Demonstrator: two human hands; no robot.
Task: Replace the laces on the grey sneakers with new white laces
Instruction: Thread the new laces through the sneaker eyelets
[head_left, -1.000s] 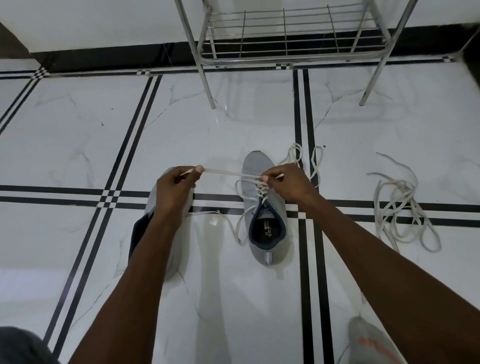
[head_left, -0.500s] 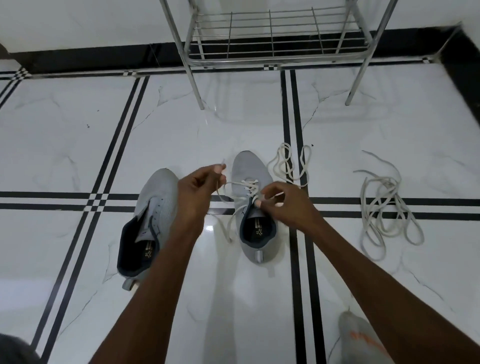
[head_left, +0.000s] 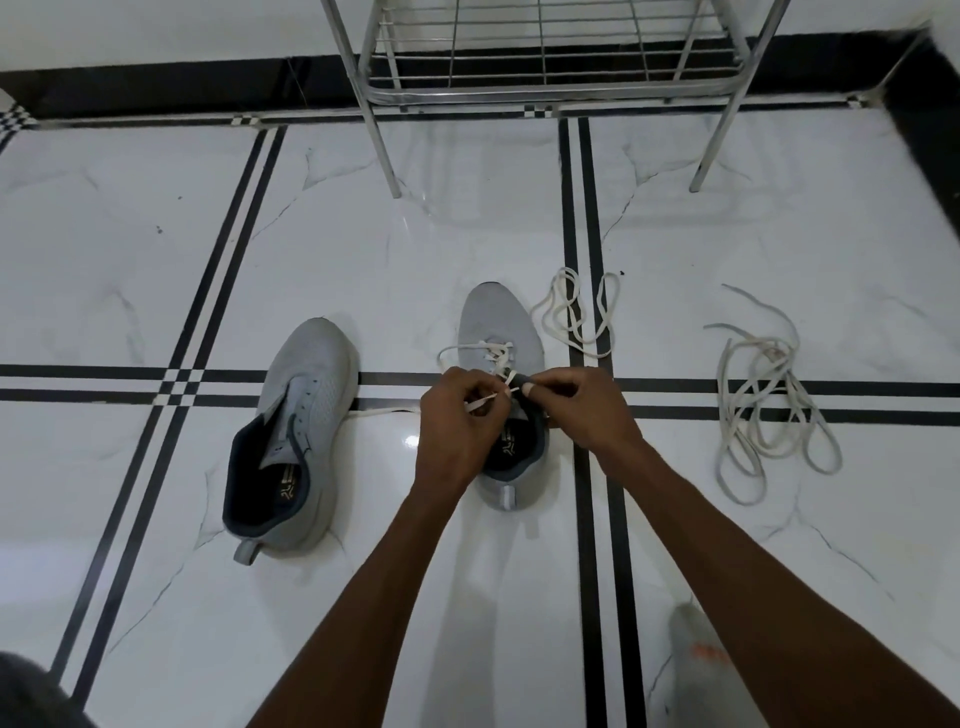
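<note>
While left hand (head_left: 457, 426) and right hand (head_left: 576, 410) pinch the lace (head_left: 488, 402) over the right sneaker (head_left: 498, 322), left sneaker (head_left: 311, 395) sits unlaced beside it.

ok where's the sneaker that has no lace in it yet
In the head view the unlaced sneaker lies on the floor left of the sneaker being laced, across the black tile stripes.

Unlaced sneaker (head_left: 301, 431) lies left of the half-laced sneaker (head_left: 496, 322); two loose laces (head_left: 576, 312) (head_left: 769, 395) right, rack (head_left: 545, 62) behind
</note>
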